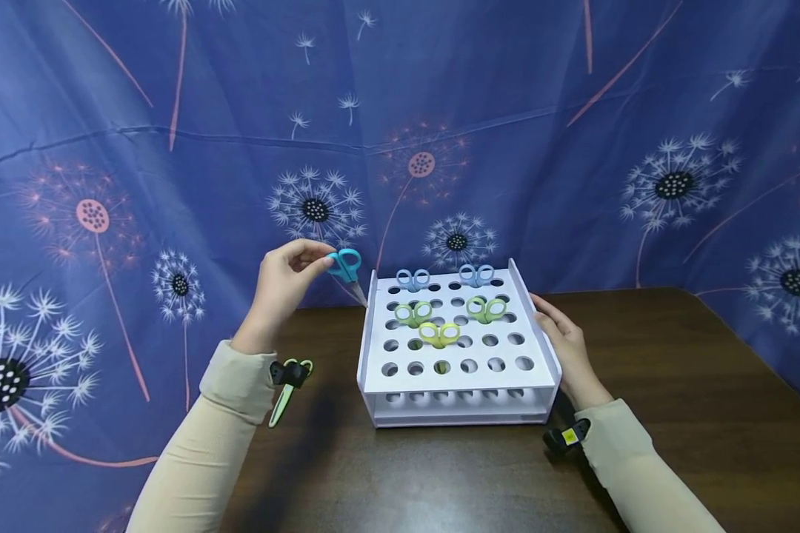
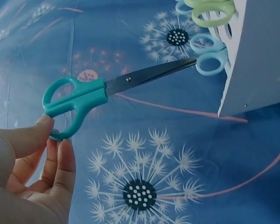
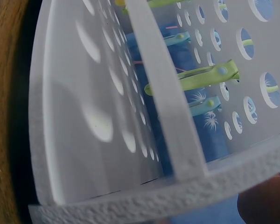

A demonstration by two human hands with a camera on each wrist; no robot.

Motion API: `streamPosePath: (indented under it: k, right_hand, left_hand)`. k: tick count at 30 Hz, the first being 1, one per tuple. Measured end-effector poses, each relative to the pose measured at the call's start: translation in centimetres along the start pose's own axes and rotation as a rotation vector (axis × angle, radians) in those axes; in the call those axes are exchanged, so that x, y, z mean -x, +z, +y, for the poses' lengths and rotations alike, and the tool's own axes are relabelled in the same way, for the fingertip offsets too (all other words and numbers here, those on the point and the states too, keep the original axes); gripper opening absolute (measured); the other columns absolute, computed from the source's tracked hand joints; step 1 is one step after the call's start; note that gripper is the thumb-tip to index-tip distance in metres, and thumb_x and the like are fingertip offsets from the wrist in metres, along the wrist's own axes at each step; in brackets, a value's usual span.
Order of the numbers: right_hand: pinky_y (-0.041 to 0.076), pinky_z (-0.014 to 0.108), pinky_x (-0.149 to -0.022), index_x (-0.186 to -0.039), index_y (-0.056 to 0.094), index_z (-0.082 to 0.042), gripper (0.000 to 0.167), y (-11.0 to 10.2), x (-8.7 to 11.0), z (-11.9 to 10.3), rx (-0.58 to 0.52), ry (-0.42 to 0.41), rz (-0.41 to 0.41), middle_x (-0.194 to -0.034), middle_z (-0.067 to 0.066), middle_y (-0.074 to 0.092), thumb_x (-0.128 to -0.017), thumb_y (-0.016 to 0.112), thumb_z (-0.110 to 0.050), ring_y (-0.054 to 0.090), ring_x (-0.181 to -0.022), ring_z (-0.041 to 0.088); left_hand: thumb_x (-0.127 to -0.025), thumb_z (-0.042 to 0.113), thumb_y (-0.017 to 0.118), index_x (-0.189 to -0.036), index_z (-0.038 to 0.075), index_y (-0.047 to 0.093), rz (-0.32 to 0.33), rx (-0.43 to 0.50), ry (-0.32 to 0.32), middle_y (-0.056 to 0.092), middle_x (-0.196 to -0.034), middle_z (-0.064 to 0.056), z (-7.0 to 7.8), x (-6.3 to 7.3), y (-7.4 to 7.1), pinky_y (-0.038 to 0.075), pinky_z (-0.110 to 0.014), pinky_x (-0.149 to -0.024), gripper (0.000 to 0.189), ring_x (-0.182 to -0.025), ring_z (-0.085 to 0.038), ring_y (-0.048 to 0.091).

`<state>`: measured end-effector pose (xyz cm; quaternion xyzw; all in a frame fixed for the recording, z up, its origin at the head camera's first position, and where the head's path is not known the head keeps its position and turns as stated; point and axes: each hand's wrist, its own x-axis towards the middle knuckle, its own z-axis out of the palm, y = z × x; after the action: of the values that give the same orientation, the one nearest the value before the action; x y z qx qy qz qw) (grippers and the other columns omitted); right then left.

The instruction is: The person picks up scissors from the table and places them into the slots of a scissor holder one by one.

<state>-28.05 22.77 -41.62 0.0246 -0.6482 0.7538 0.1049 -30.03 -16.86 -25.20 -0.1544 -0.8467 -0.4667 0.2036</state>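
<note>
My left hand (image 1: pixel 281 285) pinches a handle loop of teal scissors (image 1: pixel 345 265) between thumb and fingers. Their closed blades point down to the right, toward the left side panel of a white holed rack (image 1: pixel 453 379). My right hand (image 1: pixel 565 348) rests against the outside of the rack's right panel with fairly straight fingers. Standing in the rack's holes are two pale blue scissors (image 1: pixel 412 280), two green scissors (image 1: pixel 487 309) and yellow scissors (image 1: pixel 439 334). In the right wrist view, green scissors blades (image 3: pixel 205 78) hang through the upper shelf.
Light green scissors (image 1: pixel 282 396) lie on the brown table (image 1: pixel 427 474), left of the rack and beside my left wrist. A blue dandelion-patterned cloth (image 1: pixel 540 185) hangs behind the table. Black camera straps sit on both wrists.
</note>
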Motion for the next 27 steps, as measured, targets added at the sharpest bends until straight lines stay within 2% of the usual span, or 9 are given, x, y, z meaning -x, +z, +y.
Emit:
streamPosePath:
  k: [5,10,17,24,27]
  right_hand:
    - [0.054,0.017,-0.071,-0.146,0.043,-0.006,0.051,0.0,0.1,0.1,0.005,-0.002,0.002,-0.112,-0.013,0.065,-0.1,0.052,-0.028,0.064,-0.089,0.0]
    - [0.053,0.017,-0.072,-0.146,0.043,-0.007,0.05,0.0,0.1,0.1,0.007,-0.018,-0.014,-0.116,-0.011,0.064,-0.101,0.05,-0.027,0.064,-0.092,0.001]
    - [0.053,0.016,-0.074,-0.146,0.044,-0.011,0.049,-0.2,0.0,0.1,0.021,-0.01,-0.026,-0.118,-0.009,0.062,-0.101,0.049,-0.028,0.063,-0.094,0.0]
    - [0.053,0.016,-0.074,-0.146,0.044,-0.012,0.049,-0.3,0.0,0.2,0.029,0.0,-0.019,-0.119,-0.007,0.06,-0.101,0.05,-0.03,0.062,-0.095,0.001]
    - [0.053,0.016,-0.074,-0.146,0.044,-0.012,0.049,-0.1,0.0,0.2,0.024,0.004,-0.018,-0.119,-0.007,0.06,-0.101,0.05,-0.03,0.063,-0.094,0.001]
  left_hand:
    - [-0.089,0.02,0.069,-0.106,0.008,0.073,0.025,-0.018,-0.03,0.072,-0.097,-0.011,0.5,0.4,0.6,0.05,-0.017,-0.077,0.021,-0.08,-0.004,0.063]
    - [-0.088,0.018,0.071,-0.105,0.008,0.073,0.047,-0.002,-0.019,0.073,-0.096,-0.011,1.0,0.5,1.2,0.051,-0.018,-0.076,0.02,-0.079,-0.004,0.063]
    - [-0.088,0.018,0.071,-0.103,0.009,0.073,0.036,-0.002,-0.003,0.073,-0.093,-0.009,1.8,0.4,2.1,0.052,-0.02,-0.075,0.018,-0.079,-0.009,0.064]
    - [-0.089,0.017,0.07,-0.103,0.008,0.073,0.004,0.029,0.006,0.072,-0.092,-0.009,2.5,0.2,3.1,0.053,-0.03,-0.078,0.018,-0.081,-0.013,0.064]
    - [-0.089,0.019,0.071,-0.103,0.009,0.073,-0.003,0.036,0.005,0.071,-0.092,-0.008,2.6,0.3,3.5,0.052,-0.028,-0.076,0.017,-0.079,-0.014,0.063]
